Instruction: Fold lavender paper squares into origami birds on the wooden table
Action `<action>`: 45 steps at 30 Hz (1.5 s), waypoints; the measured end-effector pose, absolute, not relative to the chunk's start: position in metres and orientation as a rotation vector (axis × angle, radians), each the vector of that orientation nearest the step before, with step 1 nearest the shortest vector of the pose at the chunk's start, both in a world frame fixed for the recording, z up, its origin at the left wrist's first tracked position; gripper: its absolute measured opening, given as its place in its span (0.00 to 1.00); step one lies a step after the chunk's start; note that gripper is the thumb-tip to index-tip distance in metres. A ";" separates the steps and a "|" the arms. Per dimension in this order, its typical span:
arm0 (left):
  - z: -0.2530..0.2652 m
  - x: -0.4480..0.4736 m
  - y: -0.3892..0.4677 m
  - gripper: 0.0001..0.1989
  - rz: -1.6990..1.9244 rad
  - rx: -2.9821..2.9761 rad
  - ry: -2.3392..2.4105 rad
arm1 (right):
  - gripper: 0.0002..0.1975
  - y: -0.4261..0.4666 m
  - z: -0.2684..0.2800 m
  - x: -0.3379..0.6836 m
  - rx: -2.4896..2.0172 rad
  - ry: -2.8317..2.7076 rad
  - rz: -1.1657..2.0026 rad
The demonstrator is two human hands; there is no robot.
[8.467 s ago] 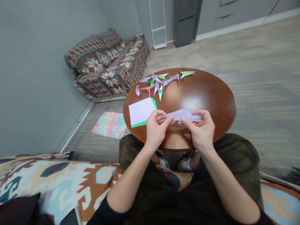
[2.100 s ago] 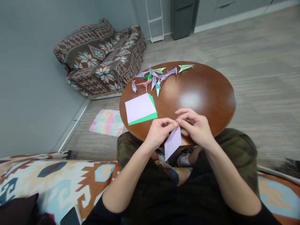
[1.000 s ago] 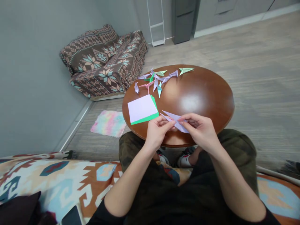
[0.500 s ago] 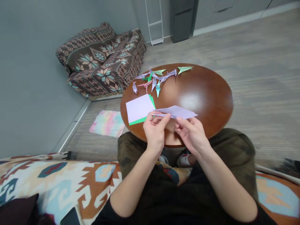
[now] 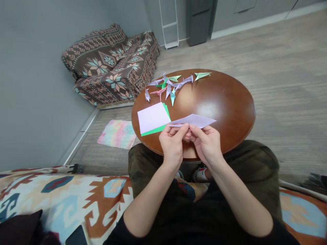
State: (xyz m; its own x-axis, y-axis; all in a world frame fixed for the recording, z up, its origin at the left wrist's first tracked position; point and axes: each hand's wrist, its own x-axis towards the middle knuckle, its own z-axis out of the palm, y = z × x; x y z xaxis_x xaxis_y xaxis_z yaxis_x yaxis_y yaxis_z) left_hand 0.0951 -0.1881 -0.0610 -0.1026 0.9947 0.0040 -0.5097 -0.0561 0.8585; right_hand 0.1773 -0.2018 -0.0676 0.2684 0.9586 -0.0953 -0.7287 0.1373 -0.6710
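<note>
A folded sheet of lilac origami paper (image 5: 196,119), long and pointed at both ends, is held above the near edge of the table. My left hand (image 5: 173,140) pinches its lower edge left of the middle, thumb on the near side. Close beside it, my right hand (image 5: 205,139) grips the same edge, and the two thumb tips almost meet. Fingers behind the paper are partly hidden. Just left of my hands lies a stack of square paper, a lilac sheet (image 5: 153,118) on top and green sheets (image 5: 153,130) showing beneath.
Several folded paper cranes (image 5: 168,89) in lilac, green, pink and blue stand at the back left of the round brown table (image 5: 230,102). Beyond it is a sofa with a patterned cover (image 5: 114,73). A pastel rug (image 5: 117,133) lies on the floor at left.
My right hand has slid left along the folded paper, bringing its thumb up to the left thumb. My left hand has shifted slightly right. The cranes and stack stay put.
</note>
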 end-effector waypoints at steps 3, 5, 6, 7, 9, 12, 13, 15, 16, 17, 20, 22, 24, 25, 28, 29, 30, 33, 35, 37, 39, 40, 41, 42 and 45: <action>-0.061 0.093 -0.186 0.14 1.520 0.741 0.842 | 0.13 -0.203 -0.069 0.178 -0.693 -0.418 1.272; -0.061 0.092 -0.185 0.14 1.521 0.724 0.852 | 0.14 -0.203 -0.070 0.180 -0.700 -0.425 1.279; -0.062 0.092 -0.184 0.14 1.517 0.722 0.859 | 0.14 -0.202 -0.071 0.181 -0.705 -0.428 1.282; -0.062 0.092 -0.183 0.14 1.510 0.727 0.865 | 0.15 -0.202 -0.072 0.182 -0.711 -0.430 1.286; -0.064 0.091 -0.182 0.14 1.496 0.755 0.880 | 0.15 -0.201 -0.074 0.184 -0.723 -0.433 1.292; -0.067 0.090 -0.182 0.13 1.486 0.822 0.909 | 0.14 -0.199 -0.077 0.188 -0.734 -0.432 1.294; -0.068 0.089 -0.182 0.12 1.489 0.844 0.915 | 0.14 -0.198 -0.078 0.189 -0.735 -0.431 1.292; -0.068 0.089 -0.181 0.12 1.495 0.880 0.925 | 0.14 -0.197 -0.079 0.190 -0.739 -0.430 1.287; -0.068 0.088 -0.181 0.12 1.495 0.895 0.932 | 0.14 -0.197 -0.079 0.190 -0.741 -0.429 1.283; -0.068 0.088 -0.181 0.12 1.492 0.905 0.940 | 0.13 -0.197 -0.080 0.190 -0.745 -0.429 1.278; -0.069 0.088 -0.180 0.13 1.481 0.915 0.954 | 0.13 -0.196 -0.081 0.190 -0.751 -0.432 1.263; -0.069 0.087 -0.179 0.14 1.481 0.912 0.948 | 0.13 -0.197 -0.081 0.190 -0.751 -0.436 1.255; -0.069 0.087 -0.179 0.15 1.483 0.906 0.935 | 0.14 -0.197 -0.081 0.190 -0.747 -0.444 1.254; -0.069 0.087 -0.179 0.16 1.483 0.901 0.926 | 0.15 -0.198 -0.080 0.189 -0.747 -0.449 1.255; -0.069 0.086 -0.179 0.19 1.479 0.887 0.904 | 0.15 -0.198 -0.079 0.189 -0.757 -0.461 1.259; -0.069 0.086 -0.180 0.20 1.478 0.884 0.904 | 0.15 -0.198 -0.078 0.189 -0.764 -0.463 1.256; -0.069 0.086 -0.180 0.20 1.477 0.880 0.907 | 0.15 -0.197 -0.078 0.189 -0.771 -0.464 1.250; -0.068 0.087 -0.181 0.20 1.465 0.862 0.911 | 0.14 -0.197 -0.077 0.188 -0.784 -0.471 1.225; -0.067 0.088 -0.181 0.19 1.464 0.833 0.899 | 0.14 -0.198 -0.077 0.187 -0.785 -0.482 1.211; -0.065 0.089 -0.180 0.17 1.461 0.789 0.890 | 0.13 -0.199 -0.077 0.186 -0.785 -0.500 1.204; -0.063 0.089 -0.179 0.15 1.449 0.746 0.892 | 0.13 -0.199 -0.078 0.186 -0.783 -0.518 1.207; -0.062 0.089 -0.178 0.15 1.440 0.731 0.892 | 0.13 -0.200 -0.078 0.186 -0.781 -0.525 1.211; -0.061 0.089 -0.178 0.15 1.432 0.719 0.888 | 0.13 -0.200 -0.078 0.186 -0.779 -0.532 1.216; -0.060 0.089 -0.177 0.15 1.427 0.707 0.878 | 0.13 -0.200 -0.079 0.185 -0.777 -0.534 1.219; -0.059 0.089 -0.178 0.14 1.423 0.665 0.815 | 0.14 -0.199 -0.079 0.185 -0.771 -0.522 1.214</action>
State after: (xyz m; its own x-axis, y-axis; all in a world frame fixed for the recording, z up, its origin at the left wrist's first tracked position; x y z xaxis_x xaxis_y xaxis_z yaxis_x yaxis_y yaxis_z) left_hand 0.0892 -0.1782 -0.0589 -0.0287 0.9955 -0.0898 -0.5809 0.0565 0.8120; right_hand 0.1845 -0.1986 -0.0795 0.2847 0.9577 -0.0424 -0.6280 0.1529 -0.7630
